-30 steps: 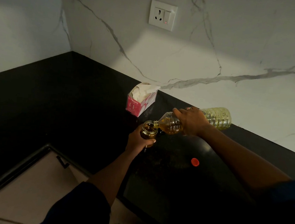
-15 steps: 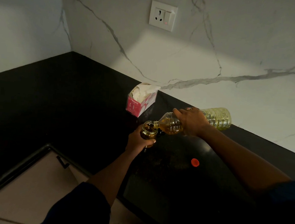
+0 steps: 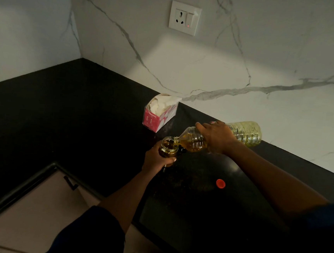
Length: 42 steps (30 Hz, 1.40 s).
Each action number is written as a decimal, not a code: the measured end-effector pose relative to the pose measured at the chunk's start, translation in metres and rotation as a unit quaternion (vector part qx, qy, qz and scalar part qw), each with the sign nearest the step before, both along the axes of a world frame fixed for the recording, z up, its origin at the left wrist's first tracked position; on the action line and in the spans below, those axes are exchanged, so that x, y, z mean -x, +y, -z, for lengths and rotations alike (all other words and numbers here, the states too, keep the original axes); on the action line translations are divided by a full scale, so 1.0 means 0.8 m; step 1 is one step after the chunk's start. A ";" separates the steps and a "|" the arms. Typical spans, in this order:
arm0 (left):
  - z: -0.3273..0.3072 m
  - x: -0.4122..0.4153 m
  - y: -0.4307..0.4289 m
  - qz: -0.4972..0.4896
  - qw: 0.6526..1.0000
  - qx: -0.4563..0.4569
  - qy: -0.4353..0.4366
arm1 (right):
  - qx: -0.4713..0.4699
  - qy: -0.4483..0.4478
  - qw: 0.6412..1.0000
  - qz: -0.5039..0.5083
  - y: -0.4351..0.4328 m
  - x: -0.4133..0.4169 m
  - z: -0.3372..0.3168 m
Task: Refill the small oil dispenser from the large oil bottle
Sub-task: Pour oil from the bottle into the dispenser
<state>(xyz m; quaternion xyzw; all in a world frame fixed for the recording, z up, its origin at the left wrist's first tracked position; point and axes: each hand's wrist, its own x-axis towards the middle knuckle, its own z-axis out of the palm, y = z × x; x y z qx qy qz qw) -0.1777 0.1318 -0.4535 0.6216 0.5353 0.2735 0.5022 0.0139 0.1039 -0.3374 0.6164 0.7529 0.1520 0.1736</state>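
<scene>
Worktop: black polished stone counter (image 3: 67, 105), L-shaped, set against white veined marble wall panels (image 3: 227, 71).
Large bottle: clear ribbed plastic oil bottle, part full of yellow oil (image 3: 244, 133), held above the counter. Long axis close to level, base toward the right wall, neck pointing left and slightly down. Its mouth sits at the rim of the dispenser.
Right hand: right hand (image 3: 216, 135) wrapped round the bottle's middle, firm full-palm grip.
Left hand: left hand (image 3: 156, 158) clasped round the dispenser's lower body, steadying it.
Box: pink and white card tissue box (image 3: 160, 113), just behind the dispenser, apart from it.
Dispenser: small round clear glass oil dispenser (image 3: 168, 146), upright, mouth open upward, amber oil showing inside; whether it rests on the counter cannot be told.
Cap: small red round bottle cap (image 3: 220, 184), lying loose on the counter, right of the left forearm.
Step in hand: judged to be the pour itself; the stream is too fine to confirm.
Next move: judged to call for watching the level, then raising the neck smoothly to stop flow without a drip.
</scene>
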 end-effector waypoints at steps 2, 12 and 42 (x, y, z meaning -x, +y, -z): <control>-0.001 0.000 0.000 -0.001 1.000 0.000 -0.002 | 0.001 -0.002 1.000 0.000 0.000 0.000 0.000; 0.000 -0.001 0.000 -0.002 1.000 -0.011 0.012 | 0.000 -0.015 1.000 0.001 0.000 0.001 -0.001; 0.003 -0.002 0.002 -0.011 1.000 -0.002 0.009 | 0.007 -0.024 1.000 -0.004 0.006 -0.003 0.002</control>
